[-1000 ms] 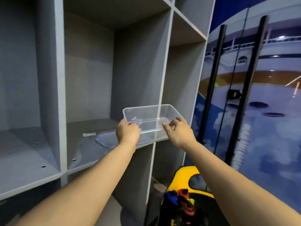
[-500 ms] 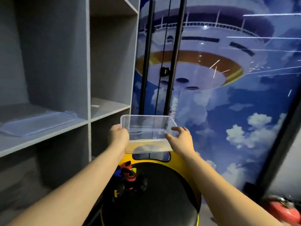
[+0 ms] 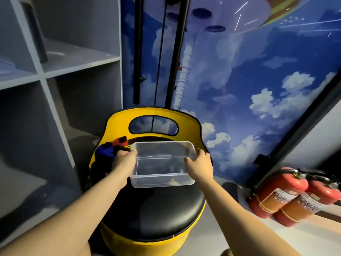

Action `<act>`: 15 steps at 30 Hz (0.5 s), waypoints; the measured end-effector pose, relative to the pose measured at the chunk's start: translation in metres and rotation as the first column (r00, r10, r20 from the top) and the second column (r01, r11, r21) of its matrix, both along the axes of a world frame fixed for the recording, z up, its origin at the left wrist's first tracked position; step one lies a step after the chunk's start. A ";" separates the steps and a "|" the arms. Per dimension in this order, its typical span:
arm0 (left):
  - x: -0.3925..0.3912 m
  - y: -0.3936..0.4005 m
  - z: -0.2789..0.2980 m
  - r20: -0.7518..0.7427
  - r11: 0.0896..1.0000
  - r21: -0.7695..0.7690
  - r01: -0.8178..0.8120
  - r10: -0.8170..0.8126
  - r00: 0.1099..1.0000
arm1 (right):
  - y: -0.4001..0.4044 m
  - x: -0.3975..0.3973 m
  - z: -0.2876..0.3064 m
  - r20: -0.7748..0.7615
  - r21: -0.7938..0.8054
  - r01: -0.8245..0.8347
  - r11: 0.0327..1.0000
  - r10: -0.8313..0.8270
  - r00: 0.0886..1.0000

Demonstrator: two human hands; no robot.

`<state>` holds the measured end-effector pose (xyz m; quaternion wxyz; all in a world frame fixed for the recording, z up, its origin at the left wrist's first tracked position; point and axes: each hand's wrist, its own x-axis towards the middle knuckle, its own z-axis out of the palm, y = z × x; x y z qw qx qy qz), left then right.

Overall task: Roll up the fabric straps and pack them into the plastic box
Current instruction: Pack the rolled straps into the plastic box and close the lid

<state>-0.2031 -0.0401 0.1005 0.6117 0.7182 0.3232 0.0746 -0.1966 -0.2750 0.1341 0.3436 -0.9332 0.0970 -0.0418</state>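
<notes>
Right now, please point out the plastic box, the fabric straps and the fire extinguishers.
plastic box (image 3: 162, 182): head view, near wall.
fabric straps (image 3: 112, 146): head view, blue and red bundle.
fire extinguishers (image 3: 282, 191): head view, left red body.

I read this as a commercial or play-venue interior, not a home. Grey open cubby shelving lines the left side. A glass door with long black pull handles carries a printed sky mural. Two red fire extinguishers lie on the floor beside a yellow-and-black stool.
</notes>
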 end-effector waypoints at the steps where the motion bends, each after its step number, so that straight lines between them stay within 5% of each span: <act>1: 0.002 0.001 -0.013 -0.029 1.000 0.005 0.016 -0.016 0.999 | -0.001 0.002 -0.012 -0.041 -0.020 0.001 1.000 -0.002 0.999; 15: 0.003 -0.001 -0.122 -0.193 0.996 -0.001 0.091 -0.090 0.977 | 0.004 0.019 -0.115 -0.267 -0.149 -0.006 0.989 -0.035 0.963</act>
